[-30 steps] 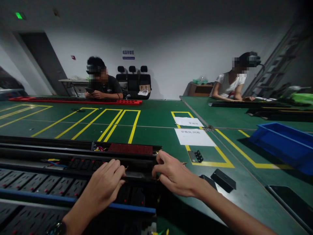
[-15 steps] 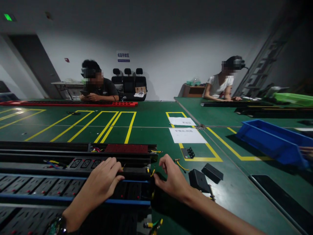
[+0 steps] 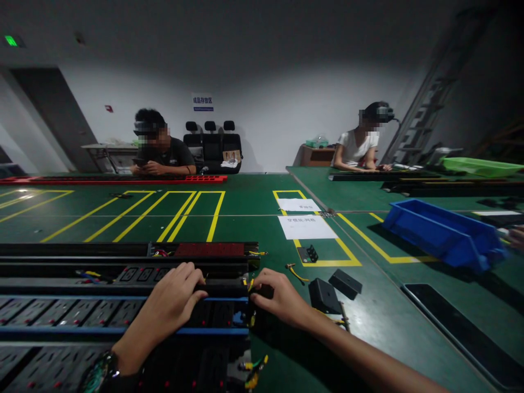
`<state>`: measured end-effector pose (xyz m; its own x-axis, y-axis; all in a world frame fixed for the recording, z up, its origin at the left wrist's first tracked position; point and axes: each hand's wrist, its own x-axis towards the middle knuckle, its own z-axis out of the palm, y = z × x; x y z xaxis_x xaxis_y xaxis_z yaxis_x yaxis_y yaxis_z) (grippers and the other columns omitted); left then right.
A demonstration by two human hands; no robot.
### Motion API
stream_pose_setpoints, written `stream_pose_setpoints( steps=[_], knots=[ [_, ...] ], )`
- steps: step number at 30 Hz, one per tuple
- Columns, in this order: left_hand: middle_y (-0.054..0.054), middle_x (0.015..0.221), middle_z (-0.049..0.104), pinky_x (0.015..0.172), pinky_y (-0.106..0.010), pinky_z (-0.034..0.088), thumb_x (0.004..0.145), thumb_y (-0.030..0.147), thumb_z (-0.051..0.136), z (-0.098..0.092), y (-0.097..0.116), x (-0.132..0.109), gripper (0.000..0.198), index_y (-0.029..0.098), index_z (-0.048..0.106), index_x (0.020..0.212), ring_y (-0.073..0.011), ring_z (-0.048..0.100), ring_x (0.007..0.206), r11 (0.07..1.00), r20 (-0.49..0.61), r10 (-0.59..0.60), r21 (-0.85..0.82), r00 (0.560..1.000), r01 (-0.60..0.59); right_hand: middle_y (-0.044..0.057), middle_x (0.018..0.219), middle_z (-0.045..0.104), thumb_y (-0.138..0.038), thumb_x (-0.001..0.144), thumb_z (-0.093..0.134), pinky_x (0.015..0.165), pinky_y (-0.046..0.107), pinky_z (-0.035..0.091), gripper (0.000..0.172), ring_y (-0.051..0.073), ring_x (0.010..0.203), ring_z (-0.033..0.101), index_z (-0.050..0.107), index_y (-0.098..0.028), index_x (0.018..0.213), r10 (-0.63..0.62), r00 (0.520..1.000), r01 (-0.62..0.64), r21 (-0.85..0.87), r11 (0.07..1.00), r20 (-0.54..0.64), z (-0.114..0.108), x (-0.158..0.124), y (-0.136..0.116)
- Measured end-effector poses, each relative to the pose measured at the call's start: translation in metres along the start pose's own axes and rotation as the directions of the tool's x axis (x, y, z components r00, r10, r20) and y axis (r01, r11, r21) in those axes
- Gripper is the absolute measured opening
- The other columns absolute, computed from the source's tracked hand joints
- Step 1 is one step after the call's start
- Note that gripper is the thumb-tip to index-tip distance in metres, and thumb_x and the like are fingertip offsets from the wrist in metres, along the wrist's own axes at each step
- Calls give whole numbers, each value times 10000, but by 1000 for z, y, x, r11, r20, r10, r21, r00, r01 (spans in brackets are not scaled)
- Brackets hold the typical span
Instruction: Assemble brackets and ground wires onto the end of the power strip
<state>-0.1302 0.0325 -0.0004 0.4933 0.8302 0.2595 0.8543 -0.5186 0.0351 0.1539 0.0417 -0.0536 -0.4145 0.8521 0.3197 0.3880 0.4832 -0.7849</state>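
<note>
My left hand is curled over a black power strip that carries several outlets, with its fingers across the top and the thumb towards me. At the strip's right end, my right hand has its thumb and index finger closed around a short yellow wire; the fingertips partly hide it. Nearer me lies a blue-edged power strip with black outlet modules. Yellow and green wires stick out of the strip nearest me.
Two black end caps, a small bracket and a loose yellow wire lie to the right. Beyond are paper sheets, a blue bin and a dark flat panel. Two people sit across the green table.
My right hand has moved left to the end of the strip, and its thumb and index finger have closed on the yellow wire. My left hand stays on the strip.
</note>
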Motion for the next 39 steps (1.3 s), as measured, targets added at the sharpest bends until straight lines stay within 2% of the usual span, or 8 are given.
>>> stream_pose_setpoints(
  steps=[8, 11, 16, 22, 26, 29, 31, 39],
  knots=[
    [-46, 915, 619, 777, -338, 427, 892, 198, 574, 0, 0, 0, 45, 200, 618, 899, -224, 575, 892, 1000, -15, 9, -16, 1000, -9, -8, 759, 636, -103, 760, 587, 654, 258, 441, 107, 134, 694, 577, 615, -177, 834, 240, 969, -209, 334, 919, -54, 19, 13, 4],
    [-46, 922, 622, 789, -337, 431, 893, 202, 578, -1, 0, 0, 41, 201, 617, 906, -223, 577, 901, 1000, -9, 13, -16, 1000, -13, -28, 752, 607, -128, 743, 600, 579, 233, 409, 163, 108, 614, 540, 604, -188, 895, 325, 944, -313, 495, 811, 64, 15, 15, 4],
    [-55, 932, 624, 805, -342, 439, 898, 223, 568, -3, 1, 1, 59, 194, 616, 917, -224, 575, 911, 1000, -5, 17, -23, 1000, -17, -21, 795, 618, -251, 751, 696, 602, 236, 408, 215, 97, 632, 532, 657, -184, 951, 207, 954, -295, 575, 763, 215, 1, 13, -2],
    [-60, 939, 622, 824, -352, 452, 906, 294, 551, -1, -4, 1, 112, 197, 605, 916, -224, 577, 925, 996, -45, 50, -70, 998, -54, -8, 748, 610, -437, 768, 745, 619, 262, 433, 323, 109, 623, 522, 630, -162, 894, 171, 984, -174, 545, 820, 56, 8, 18, 11],
    [-60, 943, 620, 834, -348, 452, 898, 319, 551, 1, -7, 3, 134, 198, 604, 921, -223, 574, 928, 994, -44, 55, -88, 998, -59, -33, 753, 567, -304, 843, 647, 635, 266, 446, 239, 120, 626, 519, 565, -192, 1038, 98, 995, -74, 450, 890, -31, 13, 16, 15],
    [-55, 935, 614, 830, -340, 452, 889, 331, 553, 0, -7, 3, 146, 199, 606, 921, -222, 575, 922, 994, -42, 52, -92, 998, -56, -16, 798, 564, -167, 882, 529, 706, 273, 442, 71, 140, 715, 533, 561, -203, 934, -51, 994, 70, 214, 974, -95, 13, 12, 12],
    [-52, 929, 613, 830, -338, 451, 890, 341, 547, -1, -6, 3, 157, 197, 605, 915, -220, 576, 919, 993, -43, 59, -99, 997, -63, 13, 862, 589, -85, 876, 475, 779, 282, 435, 146, 157, 818, 549, 569, -194, 853, -119, 987, 127, 62, 990, -111, 13, 10, 9],
    [-61, 931, 617, 822, -345, 464, 875, 327, 547, -5, -4, 3, 157, 186, 607, 906, -218, 575, 908, 991, -31, 47, -125, 998, -51, 46, 873, 588, 37, 832, 428, 827, 292, 436, 340, 178, 877, 550, 691, -177, 862, -73, 992, 60, -126, 990, -100, 21, 15, 16]
  ],
)
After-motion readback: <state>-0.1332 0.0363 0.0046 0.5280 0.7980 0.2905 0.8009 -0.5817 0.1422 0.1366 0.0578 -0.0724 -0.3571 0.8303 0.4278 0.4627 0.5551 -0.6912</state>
